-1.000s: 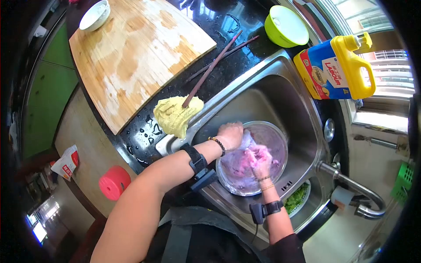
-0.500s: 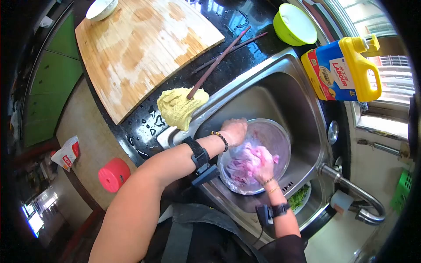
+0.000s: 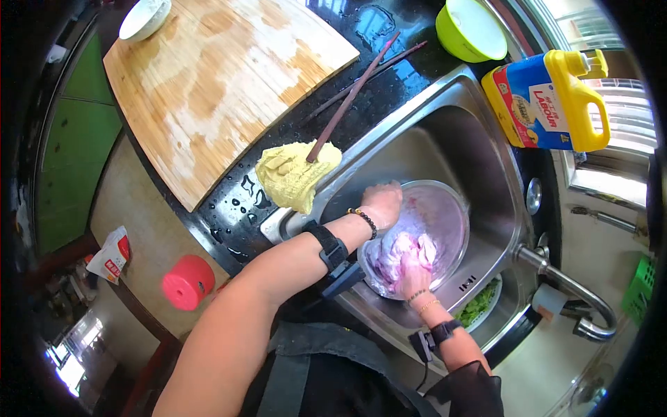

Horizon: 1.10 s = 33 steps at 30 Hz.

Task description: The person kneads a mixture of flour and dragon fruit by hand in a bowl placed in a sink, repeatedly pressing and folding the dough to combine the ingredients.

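Note:
A round metal bowl (image 3: 455, 240) stands tilted in the sink, with cloudy liquid inside. My left hand (image 3: 382, 203) is closed on its far left rim, fingers curled over the edge. Inside the bowl lies a soft, wet, pink mass (image 3: 422, 251) that looks like raw meat pieces. My right hand (image 3: 415, 272) is down in this mass near the bowl's close side; its fingers are partly buried and appear closed around some of it.
The steel sink (image 3: 486, 167) surrounds the bowl; a faucet (image 3: 549, 267) and a bowl of chopped greens (image 3: 479, 306) sit to the right. Around it are a yellow cloth (image 3: 292, 174), chopsticks (image 3: 354, 97), a cutting board (image 3: 208, 83), a green bowl (image 3: 472, 31) and a detergent jug (image 3: 545, 101).
My right hand has moved slightly left and deeper into the pink mass, which has shifted and bunched around it. My left hand stays on the rim. The whole view has shifted a little.

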Available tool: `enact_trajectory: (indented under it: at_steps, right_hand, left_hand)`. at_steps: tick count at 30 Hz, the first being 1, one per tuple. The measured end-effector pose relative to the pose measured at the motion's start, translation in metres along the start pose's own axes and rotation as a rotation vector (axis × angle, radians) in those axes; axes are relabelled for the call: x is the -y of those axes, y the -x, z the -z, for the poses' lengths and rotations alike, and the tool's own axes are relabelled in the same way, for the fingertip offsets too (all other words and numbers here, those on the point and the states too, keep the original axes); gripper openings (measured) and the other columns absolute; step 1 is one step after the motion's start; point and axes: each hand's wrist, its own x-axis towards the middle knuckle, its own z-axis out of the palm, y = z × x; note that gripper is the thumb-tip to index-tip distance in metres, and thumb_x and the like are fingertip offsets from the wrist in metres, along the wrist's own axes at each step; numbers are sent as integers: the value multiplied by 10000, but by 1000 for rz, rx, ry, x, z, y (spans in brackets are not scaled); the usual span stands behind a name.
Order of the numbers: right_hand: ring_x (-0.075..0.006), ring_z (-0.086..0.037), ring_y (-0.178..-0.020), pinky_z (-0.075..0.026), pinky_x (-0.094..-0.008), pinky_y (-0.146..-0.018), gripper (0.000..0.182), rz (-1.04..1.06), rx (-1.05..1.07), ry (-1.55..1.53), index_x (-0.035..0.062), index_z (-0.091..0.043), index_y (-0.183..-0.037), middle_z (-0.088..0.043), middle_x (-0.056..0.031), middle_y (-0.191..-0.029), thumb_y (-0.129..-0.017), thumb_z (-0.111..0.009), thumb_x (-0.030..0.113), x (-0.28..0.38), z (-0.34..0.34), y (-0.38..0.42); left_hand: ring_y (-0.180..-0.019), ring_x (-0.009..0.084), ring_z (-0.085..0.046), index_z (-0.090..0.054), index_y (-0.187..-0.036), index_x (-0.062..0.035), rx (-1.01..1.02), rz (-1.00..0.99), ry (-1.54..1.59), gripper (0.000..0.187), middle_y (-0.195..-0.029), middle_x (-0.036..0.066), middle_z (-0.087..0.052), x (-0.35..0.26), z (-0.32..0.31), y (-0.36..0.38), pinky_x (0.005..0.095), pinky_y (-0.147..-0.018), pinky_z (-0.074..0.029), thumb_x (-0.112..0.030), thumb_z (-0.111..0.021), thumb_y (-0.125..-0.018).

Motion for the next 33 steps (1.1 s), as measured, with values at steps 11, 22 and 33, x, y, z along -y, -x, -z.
enact_trajectory:
  at_steps: [11, 22, 33]
  right_hand:
    - [-310, -612, -710, -479, -397, -620, 182, -191, 143, 197, 13, -481, -892, -608, -178, -713, -721, -480, 74, 21, -16, -61]
    - [-322, -585, -789, -453, -399, -703, 254, -104, 154, 159, 64, -566, -911, -612, -156, -777, -666, -550, 129, 2, -7, -87]
    - [-274, -495, -1020, -379, -329, -875, 690, -428, -83, -534, -10, -446, -1146, -535, -159, -1092, -638, -693, 387, -83, -25, -48]
  left_hand:
    - [-786, 316, -600, -477, -874, 18, -33, 19, -60, 178, -818, 217, -590, -6, 6, 2, 377, -688, -485, -46, -499, -710]
    - [-793, 323, -600, -480, -882, 22, -4, 34, -43, 215, -822, 218, -589, -8, 11, 1, 395, -697, -484, -75, -520, -693]
    - [-835, 312, -590, -466, -940, 15, 23, 34, -67, 252, -865, 205, -591, -7, 11, 4, 399, -722, -472, -74, -509, -708]
